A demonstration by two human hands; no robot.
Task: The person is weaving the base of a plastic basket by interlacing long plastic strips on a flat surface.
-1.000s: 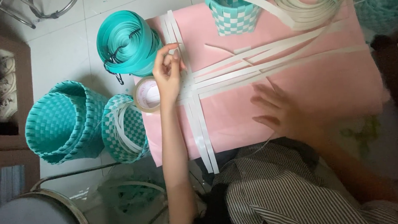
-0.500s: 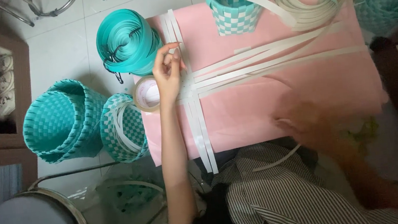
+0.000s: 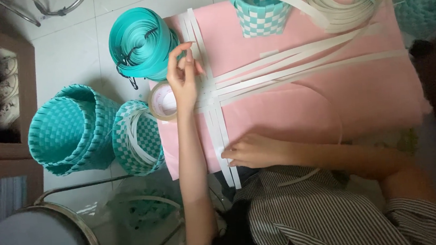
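While left hand point(image 3: 184, 81) pins white strips point(image 3: 210, 94), right hand point(image 3: 249, 151) seemingly touches them.

Left hand point(image 3: 185, 80) stretched forward, fingers pinched; right hand point(image 3: 252, 151) flat, near body.

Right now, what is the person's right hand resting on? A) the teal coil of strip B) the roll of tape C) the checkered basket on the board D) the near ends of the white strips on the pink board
D: the right hand lies flat on the near ends of the white strips at the edge of the pink board, while the left hand pinches the strips farther up.
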